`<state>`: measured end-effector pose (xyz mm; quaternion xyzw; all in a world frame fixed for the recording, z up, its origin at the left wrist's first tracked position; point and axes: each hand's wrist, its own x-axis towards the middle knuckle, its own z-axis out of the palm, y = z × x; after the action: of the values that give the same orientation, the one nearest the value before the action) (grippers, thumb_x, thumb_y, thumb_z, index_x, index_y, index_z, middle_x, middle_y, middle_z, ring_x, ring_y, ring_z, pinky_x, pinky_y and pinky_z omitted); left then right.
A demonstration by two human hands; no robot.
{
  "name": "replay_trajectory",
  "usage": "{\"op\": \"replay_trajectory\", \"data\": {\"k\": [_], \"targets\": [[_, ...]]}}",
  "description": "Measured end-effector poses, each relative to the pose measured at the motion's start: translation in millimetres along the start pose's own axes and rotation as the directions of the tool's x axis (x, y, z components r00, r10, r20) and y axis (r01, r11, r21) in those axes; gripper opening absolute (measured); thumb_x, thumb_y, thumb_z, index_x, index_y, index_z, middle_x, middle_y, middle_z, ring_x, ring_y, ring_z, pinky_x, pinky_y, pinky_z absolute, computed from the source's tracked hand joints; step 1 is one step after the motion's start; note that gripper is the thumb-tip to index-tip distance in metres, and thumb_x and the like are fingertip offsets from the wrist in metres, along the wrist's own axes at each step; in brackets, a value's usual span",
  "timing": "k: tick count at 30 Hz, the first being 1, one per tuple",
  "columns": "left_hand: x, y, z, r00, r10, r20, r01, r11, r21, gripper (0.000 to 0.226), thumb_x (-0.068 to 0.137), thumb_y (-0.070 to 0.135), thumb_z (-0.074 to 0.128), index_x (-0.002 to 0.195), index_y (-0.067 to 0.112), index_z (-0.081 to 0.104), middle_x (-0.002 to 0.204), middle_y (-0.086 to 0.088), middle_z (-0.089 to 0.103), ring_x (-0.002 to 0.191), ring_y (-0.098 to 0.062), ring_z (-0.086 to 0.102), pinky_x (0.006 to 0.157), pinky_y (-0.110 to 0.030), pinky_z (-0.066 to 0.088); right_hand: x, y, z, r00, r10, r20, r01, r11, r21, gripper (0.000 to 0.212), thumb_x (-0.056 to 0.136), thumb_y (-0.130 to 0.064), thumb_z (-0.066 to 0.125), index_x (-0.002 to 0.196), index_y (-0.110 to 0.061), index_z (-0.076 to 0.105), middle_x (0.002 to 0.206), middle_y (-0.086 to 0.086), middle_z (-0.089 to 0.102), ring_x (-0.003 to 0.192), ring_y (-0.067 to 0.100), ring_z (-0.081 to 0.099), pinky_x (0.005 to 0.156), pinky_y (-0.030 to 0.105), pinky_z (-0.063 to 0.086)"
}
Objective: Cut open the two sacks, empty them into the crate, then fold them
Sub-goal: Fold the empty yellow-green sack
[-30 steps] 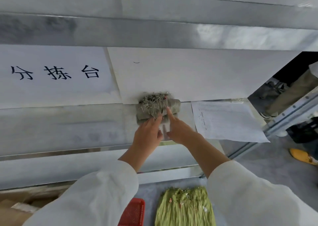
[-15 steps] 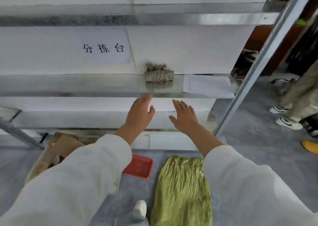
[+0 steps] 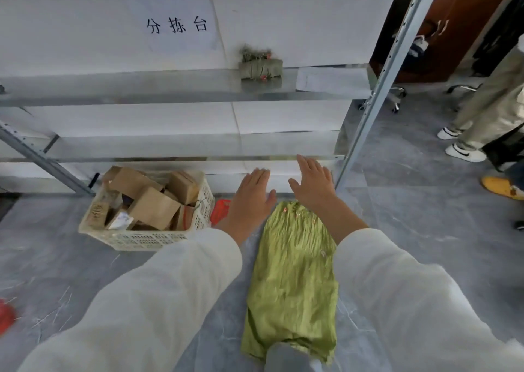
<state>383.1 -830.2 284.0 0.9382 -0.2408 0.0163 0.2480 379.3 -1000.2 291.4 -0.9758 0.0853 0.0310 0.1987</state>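
Grey tiled floor runs up to a metal shelving rack backed with white panels, one of which carries a paper sign with three black characters. On the rack's upper shelf sits a folded sack, a tight grey-green bundle with a frayed edge on top, just beside a printed sheet. Below, on the floor, a cream plastic crate holds a jumble of brown cardboard boxes (some tilted, one lying flat) that reach about to its rim. A red tray peeks out just right of the crate. Lying flat on the floor is a green sack, crumpled and empty-looking. Both hands are held above its far end, palms down, each grip released: the left hand and right hand hold nothing, fingers spread.
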Motion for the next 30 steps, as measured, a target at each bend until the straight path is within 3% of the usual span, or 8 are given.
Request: {"op": "replay_trajectory", "data": {"k": [3,5,11,16,30], "targets": [[-45.5,-19.8,23.7,0.989,-0.143,0.024,0.145,0.981,-0.132,0.037,0.095,0.016,0.051,0.128,-0.001,0.052,0.126,-0.017,0.057,0.117,-0.032,0.052,0.097,-0.036,0.038,-46.4,1.1,45.9,0.994,0.034,0.102,-0.034,0.999,-0.001,0.068,0.099,-0.033,0.045,0.155,-0.016,0.011,0.161,0.001,0.016,0.149,0.018,0.008,0.121,0.042,0.006],[-76.3,-34.4,39.3,0.977,-0.203,0.068,0.213,0.957,-0.195,0.028,0.094,0.012,0.052,0.118,-0.001,0.056,0.112,-0.017,0.060,0.105,-0.032,0.055,0.090,-0.039,0.043,-79.0,6.1,74.2,0.985,0.062,0.161,-0.062,0.998,-0.002,0.068,0.098,-0.035,0.047,0.155,-0.017,0.014,0.160,0.002,0.019,0.149,0.018,0.011,0.121,0.043,0.009],[-150.6,-73.3,97.3,0.962,-0.198,0.190,0.230,0.960,-0.161,0.037,0.095,0.013,0.050,0.128,-0.003,0.050,0.118,-0.019,0.057,0.114,-0.033,0.052,0.095,-0.038,0.041,-152.3,40.0,147.6,0.973,0.058,0.221,-0.050,0.998,-0.043,0.063,0.098,-0.031,0.047,0.153,-0.017,0.020,0.157,0.000,0.025,0.147,0.017,0.015,0.120,0.041,0.010],[-196.1,-85.7,167.2,0.937,-0.222,0.270,0.265,0.954,-0.137,0.047,0.098,0.016,0.050,0.141,0.000,0.042,0.137,-0.015,0.050,0.128,-0.027,0.045,0.106,-0.033,0.035,-171.2,82.7,211.7,0.964,0.060,0.259,-0.040,0.996,-0.082,0.059,0.099,-0.030,0.046,0.151,-0.015,0.024,0.155,0.001,0.028,0.146,0.018,0.018,0.119,0.039,0.013],[-335.2,-220.1,519.6,0.816,-0.228,0.531,0.209,0.973,0.096,0.046,0.095,0.020,0.053,0.138,0.004,0.047,0.135,-0.010,0.054,0.124,-0.028,0.048,0.104,-0.038,0.039,-206.4,269.4,569.6,0.875,0.112,0.471,-0.060,0.990,-0.124,0.059,0.097,-0.036,0.050,0.149,-0.018,0.029,0.149,0.001,0.036,0.142,0.019,0.025,0.117,0.037,0.015]]}}
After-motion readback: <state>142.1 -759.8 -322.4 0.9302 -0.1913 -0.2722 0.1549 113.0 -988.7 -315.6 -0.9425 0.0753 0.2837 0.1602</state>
